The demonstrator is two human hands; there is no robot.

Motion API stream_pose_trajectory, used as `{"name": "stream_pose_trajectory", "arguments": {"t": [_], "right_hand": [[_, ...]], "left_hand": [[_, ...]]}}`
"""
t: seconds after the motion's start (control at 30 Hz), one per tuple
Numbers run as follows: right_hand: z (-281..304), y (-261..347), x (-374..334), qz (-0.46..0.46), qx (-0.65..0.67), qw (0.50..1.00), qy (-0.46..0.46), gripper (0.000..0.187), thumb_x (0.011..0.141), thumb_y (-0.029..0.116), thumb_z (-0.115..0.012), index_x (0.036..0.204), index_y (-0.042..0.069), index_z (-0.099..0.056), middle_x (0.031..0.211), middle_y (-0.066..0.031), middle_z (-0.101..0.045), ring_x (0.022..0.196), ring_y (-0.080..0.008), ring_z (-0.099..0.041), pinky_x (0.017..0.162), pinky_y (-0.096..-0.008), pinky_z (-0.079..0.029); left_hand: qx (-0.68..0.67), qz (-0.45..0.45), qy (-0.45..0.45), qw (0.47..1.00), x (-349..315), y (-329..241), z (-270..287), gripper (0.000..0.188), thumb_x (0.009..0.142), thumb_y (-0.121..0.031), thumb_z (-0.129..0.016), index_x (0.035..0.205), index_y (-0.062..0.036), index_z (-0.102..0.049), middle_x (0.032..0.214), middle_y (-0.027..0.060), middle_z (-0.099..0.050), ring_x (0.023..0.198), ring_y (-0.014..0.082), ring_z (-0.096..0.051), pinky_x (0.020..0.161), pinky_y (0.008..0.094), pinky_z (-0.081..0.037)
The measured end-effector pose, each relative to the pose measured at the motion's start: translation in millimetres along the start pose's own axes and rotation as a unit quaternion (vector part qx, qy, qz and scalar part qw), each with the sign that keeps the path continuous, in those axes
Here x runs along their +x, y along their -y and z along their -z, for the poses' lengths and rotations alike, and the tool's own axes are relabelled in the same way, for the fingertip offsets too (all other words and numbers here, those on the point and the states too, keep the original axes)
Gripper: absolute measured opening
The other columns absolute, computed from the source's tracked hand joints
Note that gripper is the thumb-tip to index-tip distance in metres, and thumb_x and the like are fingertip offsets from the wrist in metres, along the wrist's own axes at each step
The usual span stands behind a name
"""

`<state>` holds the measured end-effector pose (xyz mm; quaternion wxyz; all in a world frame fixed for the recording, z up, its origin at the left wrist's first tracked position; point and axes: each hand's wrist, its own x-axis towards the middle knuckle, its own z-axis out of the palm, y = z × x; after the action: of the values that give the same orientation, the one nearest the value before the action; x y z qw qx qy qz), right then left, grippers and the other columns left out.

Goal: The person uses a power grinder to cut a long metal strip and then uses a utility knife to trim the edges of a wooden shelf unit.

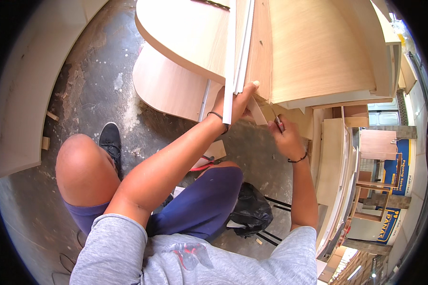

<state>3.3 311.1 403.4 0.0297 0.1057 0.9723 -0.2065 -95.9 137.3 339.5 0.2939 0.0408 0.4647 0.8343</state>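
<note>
White edge strip [231,61] runs long-axis near vertical in the head view, from the top edge down along the front edge of the light wood panel [314,52], ending just below the left hand [238,102]. Left hand is the nearer one: its grip is pressed around the strip's lower part, thumb up against the panel edge, so the strip lies straight through and above the grip. Right hand [286,137] sits right of the strip and below the panel's lower corner, grip closed on a small dark-and-red tool [279,124]; the tool tip points up toward the panel corner, close to the strip's lower end but apart from it. Strip looks thin, flat, plain white, seemingly two layers side by side. A curved wood board [176,85] lies left of the strip, over the concrete floor [95,80].
</note>
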Motion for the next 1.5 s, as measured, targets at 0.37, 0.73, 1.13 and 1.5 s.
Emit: {"name": "stream_pose_trajectory", "arguments": {"t": [0.37, 0.73, 1.13, 1.5], "right_hand": [[7.7, 6.3, 5.9, 0.013, -0.081, 0.996, -0.035, 0.028, 0.087, 0.021, -0.064, 0.076, -0.002, -0.053, 0.057, -0.0212, -0.049, 0.051, -0.0367, -0.049, 0.049, -0.0407, -0.037], [-5.5, -16.0, 13.8, 0.020, -0.097, 0.993, -0.056, 0.027, 0.089, 0.021, -0.059, 0.074, -0.001, -0.054, 0.059, -0.0223, -0.049, 0.051, -0.0371, -0.046, 0.051, -0.0403, -0.038], [11.8, 10.1, 5.0, -0.167, 0.101, 0.970, 0.143, 0.026, 0.088, 0.020, -0.059, 0.074, -0.001, -0.054, 0.053, -0.0086, -0.047, 0.048, -0.0179, -0.045, 0.049, -0.0346, -0.037], [9.4, 2.0, 4.2, 0.014, -0.106, 0.993, -0.060, 0.027, 0.086, 0.018, -0.062, 0.071, -0.002, -0.052, 0.059, -0.0221, -0.051, 0.053, -0.0388, -0.050, 0.050, -0.0415, -0.038]], "left_hand": [[-0.042, -0.049, -0.004, 0.998, 2.0, 5.5, -2.9, 0.042, 0.085, -0.035, -0.060, 0.086, 0.0074, -0.058, 0.078, 0.0159, -0.064, 0.073, 0.0212, -0.068, 0.057, 0.0342, -0.060], [0.043, -0.045, -0.009, 0.998, -4.0, -0.4, -4.3, 0.042, 0.085, -0.037, -0.057, 0.078, 0.0046, -0.058, 0.069, 0.0130, -0.062, 0.064, 0.0199, -0.066, 0.055, 0.0356, -0.059], [-0.030, -0.028, 0.018, 0.999, 1.9, 5.4, -2.8, 0.045, 0.087, -0.036, -0.060, 0.095, 0.0076, -0.058, 0.079, 0.0158, -0.064, 0.069, 0.0223, -0.068, 0.059, 0.0328, -0.060], [-0.016, -0.015, 0.011, 1.000, 0.4, 1.0, -2.5, 0.045, 0.085, -0.034, -0.062, 0.095, 0.0101, -0.057, 0.081, 0.0172, -0.064, 0.071, 0.0229, -0.068, 0.059, 0.0346, -0.061]]}}
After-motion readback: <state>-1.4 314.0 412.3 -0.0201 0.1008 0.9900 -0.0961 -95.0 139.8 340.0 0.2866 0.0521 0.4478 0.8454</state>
